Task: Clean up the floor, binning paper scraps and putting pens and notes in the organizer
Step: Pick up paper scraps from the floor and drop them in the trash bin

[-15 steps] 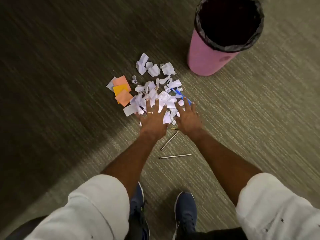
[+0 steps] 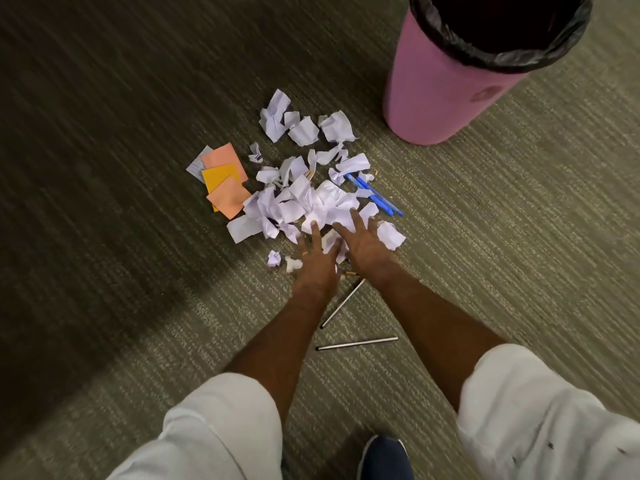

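A heap of torn white paper scraps (image 2: 311,199) lies on the carpet. My left hand (image 2: 317,256) and my right hand (image 2: 363,245) lie side by side on its near edge, fingers straight and spread over the scraps. Orange and pink sticky notes (image 2: 225,181) sit at the heap's left side. Blue pens (image 2: 375,197) poke out at its right. Two thin silver pens (image 2: 356,343) lie on the carpet between my forearms, one partly hidden under my right wrist. No organizer is in view.
A pink bin (image 2: 440,98) with a black liner stands at the upper right, beyond the heap. Two small scraps (image 2: 274,258) lie apart, left of my left hand. My white trouser knees and a dark shoe (image 2: 384,457) fill the bottom.
Both hands have drawn closer together over the near edge of the heap, and a few scraps now lie loose to the left of my left hand.
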A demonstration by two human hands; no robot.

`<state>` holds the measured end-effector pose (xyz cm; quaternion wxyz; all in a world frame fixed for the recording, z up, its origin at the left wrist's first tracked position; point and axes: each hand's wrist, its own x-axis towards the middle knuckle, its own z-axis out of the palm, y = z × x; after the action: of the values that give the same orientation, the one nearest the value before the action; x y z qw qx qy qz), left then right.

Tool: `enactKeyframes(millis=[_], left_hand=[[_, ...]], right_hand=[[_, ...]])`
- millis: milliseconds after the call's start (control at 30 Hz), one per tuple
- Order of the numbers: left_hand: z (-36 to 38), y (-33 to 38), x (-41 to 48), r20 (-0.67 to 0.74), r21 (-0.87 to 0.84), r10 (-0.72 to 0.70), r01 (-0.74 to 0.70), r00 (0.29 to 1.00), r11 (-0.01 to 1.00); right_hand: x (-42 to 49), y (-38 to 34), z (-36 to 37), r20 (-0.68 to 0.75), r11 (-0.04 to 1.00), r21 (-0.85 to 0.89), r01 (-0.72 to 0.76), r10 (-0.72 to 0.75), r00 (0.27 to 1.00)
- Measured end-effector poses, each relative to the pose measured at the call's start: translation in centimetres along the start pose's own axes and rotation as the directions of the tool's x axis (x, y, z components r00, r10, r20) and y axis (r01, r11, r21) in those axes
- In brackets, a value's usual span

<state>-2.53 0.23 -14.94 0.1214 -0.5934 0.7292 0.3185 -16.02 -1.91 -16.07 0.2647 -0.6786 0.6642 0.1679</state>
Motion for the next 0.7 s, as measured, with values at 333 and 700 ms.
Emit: enactKeyframes(millis=[333,700], left_hand=[[0.0,-1.1,1.1,-0.095,0.132,0.169,-0.156,0.981,0.979],[-6.1,-2.7,0.7,-0.165,-0.144,0.027,-0.051,0.986,0.988]], right_hand=[[0.6,-0.1,0.4,-0.201,1.000,-0.007,-0.014,0.012,0.980],[-0.8,-0.4,-2.7,-0.248,0.985,0.170,-0.021,0.063,0.967]])
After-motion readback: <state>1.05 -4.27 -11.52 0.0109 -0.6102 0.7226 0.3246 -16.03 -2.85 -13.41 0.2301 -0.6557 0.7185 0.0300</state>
